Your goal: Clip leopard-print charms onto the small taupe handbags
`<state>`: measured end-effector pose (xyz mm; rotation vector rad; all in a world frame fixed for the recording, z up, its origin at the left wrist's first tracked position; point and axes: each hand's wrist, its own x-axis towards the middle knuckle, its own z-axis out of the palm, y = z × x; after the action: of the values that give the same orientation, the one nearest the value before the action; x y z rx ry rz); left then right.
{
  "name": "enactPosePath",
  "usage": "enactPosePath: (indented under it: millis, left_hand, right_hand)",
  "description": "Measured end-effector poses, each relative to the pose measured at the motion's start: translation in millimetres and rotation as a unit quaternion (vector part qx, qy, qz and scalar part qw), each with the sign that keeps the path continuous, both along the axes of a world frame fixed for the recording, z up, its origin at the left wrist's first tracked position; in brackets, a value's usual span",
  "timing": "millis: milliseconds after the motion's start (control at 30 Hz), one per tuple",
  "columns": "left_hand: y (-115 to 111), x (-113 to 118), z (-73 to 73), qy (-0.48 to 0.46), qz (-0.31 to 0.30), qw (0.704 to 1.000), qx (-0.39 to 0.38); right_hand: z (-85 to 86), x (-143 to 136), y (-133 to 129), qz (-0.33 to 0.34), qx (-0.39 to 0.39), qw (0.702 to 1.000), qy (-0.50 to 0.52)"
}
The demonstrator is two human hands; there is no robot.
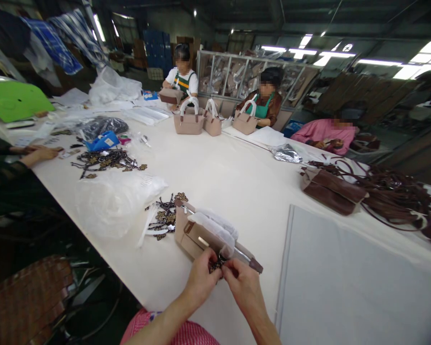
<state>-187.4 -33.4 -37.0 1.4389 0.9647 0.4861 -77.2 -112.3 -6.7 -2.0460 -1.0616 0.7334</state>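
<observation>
A beige handbag (190, 237) with white-wrapped handles (215, 227) lies tilted on the white table in front of me. At its near side my left hand (202, 272) pinches a small dark beaded charm (215, 264). Close beside it, my right hand (241, 278) has its fingertips pressed together at the same charm. The fingertips of both hands nearly meet. Just left of the bag, a pile of dark and gold flower charms (165, 218) lies with thin white strips (148, 225) next to it.
Clear plastic wrap (111, 203) and more charms (107, 160) are at the left, near another person's hands (45, 153). Beige bags (188, 123) stand at the far edge by several people. A brown bag (332, 191), straps (391, 191) and a grey board (352, 278) are at right.
</observation>
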Motion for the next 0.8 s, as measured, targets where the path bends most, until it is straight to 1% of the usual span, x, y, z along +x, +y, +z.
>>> enactPosePath:
  millis: [100,167,300,367,433,467,533,567,633,700,733,800]
  left_hand:
    - [-1.8,-3.6,2.5,0.004,0.000,1.000,0.030]
    - [-2.5,-5.0,0.7,0.006,0.003,0.999,0.038]
    - [-2.1,-4.5,-6.9,-0.023,-0.004,1.000,0.010]
    - [-0.9,-4.2,-7.8,-0.035,-0.008,0.999,-0.003]
    - [1.0,-4.9,-4.9,-0.037,-0.016,0.999,0.004]
    - [2.3,-5.7,-2.4,-0.038,-0.021,0.999,0.011]
    - [5.3,-8.1,3.4,-0.044,-0.032,0.998,0.009]
    - [6.9,-9.2,6.0,-0.053,-0.034,0.998,-0.008]
    - [10.0,-10.2,9.8,-0.087,-0.022,0.993,-0.075]
    - [12.5,-8.6,11.2,-0.126,0.021,0.980,-0.152]
    - [13.4,-6.8,11.0,-0.138,0.042,0.974,-0.177]
    - [14.2,-1.7,9.4,-0.132,0.064,0.969,-0.197]
  right_hand:
    - [1.6,-2.0,3.0,-0.002,0.001,1.000,0.019]
    - [0.8,-2.1,3.9,-0.010,-0.004,1.000,0.015]
    - [-3.3,0.7,5.1,-0.046,-0.029,0.998,-0.036]
    - [-4.1,2.7,6.8,-0.065,-0.018,0.998,0.000]
    - [-3.1,5.0,8.9,-0.084,0.006,0.995,0.061]
    - [-2.1,6.1,9.9,-0.086,0.015,0.992,0.087]
    - [0.4,8.1,11.3,-0.068,0.023,0.990,0.117]
    - [1.5,8.9,11.7,-0.053,0.022,0.991,0.125]
    - [2.9,9.8,11.9,-0.023,0.015,0.991,0.132]
    - [3.1,9.8,11.8,-0.012,0.011,0.991,0.132]
    - [3.0,9.6,11.7,-0.010,0.012,0.991,0.135]
    - [2.6,8.7,11.7,-0.010,0.014,0.990,0.140]
